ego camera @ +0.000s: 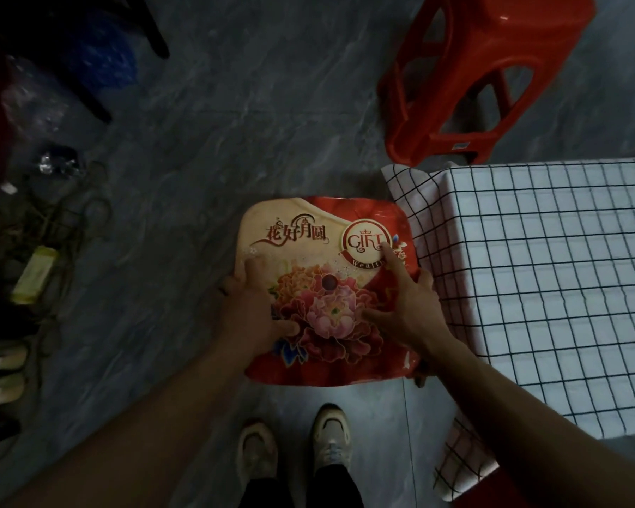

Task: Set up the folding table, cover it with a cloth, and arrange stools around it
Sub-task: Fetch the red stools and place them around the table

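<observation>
Gripping the glossy red rounded-square plastic stool seat with peony print [319, 247] by its sides: left hand [250, 306] and right hand [407, 306] both wrap the edges with thumbs on top, and the legs are mostly hidden beneath. It's just left of the white black-grid cloth [547, 269] that drapes the table. A plain red moulded plastic stool [492, 67] stands beyond on the grey marbled floor [235, 104], top cut off; the dim clutter on the left is unreadable.

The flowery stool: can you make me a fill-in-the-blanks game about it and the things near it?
1. The left hand and right hand hold the flowery stool, whose round badge says ____.
2. The plain plastic stool beyond the cloth is coloured ____.
3. The white cloth has grid lines coloured ____.
Missing words: GIFT, red, black.
</observation>
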The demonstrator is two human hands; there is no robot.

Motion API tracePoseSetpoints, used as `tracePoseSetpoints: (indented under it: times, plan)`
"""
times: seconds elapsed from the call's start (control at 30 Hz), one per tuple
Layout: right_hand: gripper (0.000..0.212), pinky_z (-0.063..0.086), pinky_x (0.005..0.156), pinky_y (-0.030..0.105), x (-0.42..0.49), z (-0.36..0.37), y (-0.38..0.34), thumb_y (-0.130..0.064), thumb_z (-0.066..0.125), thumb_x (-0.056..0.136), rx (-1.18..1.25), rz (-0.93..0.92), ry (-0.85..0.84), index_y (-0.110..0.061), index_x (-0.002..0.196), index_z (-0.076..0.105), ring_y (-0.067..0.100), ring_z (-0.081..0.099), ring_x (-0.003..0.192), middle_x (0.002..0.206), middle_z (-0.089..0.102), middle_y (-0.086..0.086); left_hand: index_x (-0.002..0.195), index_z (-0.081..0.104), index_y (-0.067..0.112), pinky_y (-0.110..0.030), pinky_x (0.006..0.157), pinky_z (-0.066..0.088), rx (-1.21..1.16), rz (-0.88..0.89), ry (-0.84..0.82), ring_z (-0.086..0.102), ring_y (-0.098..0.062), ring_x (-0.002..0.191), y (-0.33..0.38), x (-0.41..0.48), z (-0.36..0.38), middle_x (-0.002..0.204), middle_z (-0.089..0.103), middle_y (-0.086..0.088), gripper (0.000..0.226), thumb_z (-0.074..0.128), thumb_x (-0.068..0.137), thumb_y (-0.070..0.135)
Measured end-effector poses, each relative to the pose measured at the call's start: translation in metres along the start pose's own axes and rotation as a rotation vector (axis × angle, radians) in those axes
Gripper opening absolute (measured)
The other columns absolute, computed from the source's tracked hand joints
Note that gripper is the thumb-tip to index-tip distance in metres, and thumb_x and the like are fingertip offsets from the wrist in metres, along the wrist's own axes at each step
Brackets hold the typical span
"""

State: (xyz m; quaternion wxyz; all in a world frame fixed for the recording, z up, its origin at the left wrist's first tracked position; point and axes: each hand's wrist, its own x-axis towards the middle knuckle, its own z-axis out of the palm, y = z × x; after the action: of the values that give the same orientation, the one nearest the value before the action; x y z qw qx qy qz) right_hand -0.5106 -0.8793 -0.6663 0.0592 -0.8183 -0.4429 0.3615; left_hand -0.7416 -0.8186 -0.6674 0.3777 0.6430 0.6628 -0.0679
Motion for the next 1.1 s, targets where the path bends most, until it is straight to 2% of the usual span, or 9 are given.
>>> tracePoseSetpoints:
  times: [0.13,0.3,0.5,0.8,1.1]
  plan:
    - [0.113,0.044,0.099,0.063,0.002,0.0,0.003,-0.053,0.083,0.067,-0.034,-0.01,0.007,-0.065,0.143,0.0,0.048,0.038,0.129,0.146,0.025,0.021,0.15,-0.006,0.028,-0.044,0.103,0.034,-0.027,0.014,-0.009,0.027,-0.03,0.136,-0.007,0.005,-0.001,0.136,0.05,-0.012,0.14,0.091,0.051,0.048]
    - [0.11,0.04,0.101,0.065,-0.001,0.006,0.005,-0.055,0.081,0.068,-0.02,-0.021,0.014,-0.061,0.146,0.003,0.049,0.034,0.131,0.147,0.025,0.021,0.149,0.011,0.039,-0.05,0.103,0.039,-0.069,0.08,0.101,0.034,-0.035,0.131,-0.022,-0.005,0.005,0.144,0.033,-0.013,0.126,0.089,0.05,0.053]
    - [0.111,0.037,0.106,0.063,-0.019,0.031,-0.015,-0.058,0.079,0.07,-0.017,-0.063,0.002,-0.057,0.148,0.0,0.047,0.029,0.134,0.15,0.021,0.018,0.149,0.013,0.043,-0.052,0.104,0.036,-0.058,0.06,0.155,0.027,-0.036,0.133,-0.055,-0.018,-0.004,0.148,0.024,-0.011,0.131,0.089,0.043,0.058]
    - [0.106,0.032,0.108,0.065,-0.027,0.073,-0.065,-0.053,0.077,0.075,0.016,-0.138,-0.034,-0.057,0.147,-0.001,0.043,0.018,0.14,0.157,0.01,0.01,0.146,0.022,0.041,-0.055,0.105,0.038,-0.053,-0.001,0.208,0.032,-0.034,0.134,-0.113,-0.015,-0.043,0.148,0.031,-0.011,0.127,0.091,0.041,0.055]
    - [0.107,0.031,0.108,0.064,-0.028,0.084,-0.078,-0.051,0.077,0.076,0.004,-0.129,-0.029,-0.059,0.146,-0.002,0.043,0.016,0.142,0.158,0.008,0.01,0.148,0.02,0.041,-0.054,0.105,0.039,-0.067,0.014,0.211,0.031,-0.033,0.134,-0.129,-0.011,-0.049,0.149,0.025,-0.008,0.127,0.091,0.044,0.053]
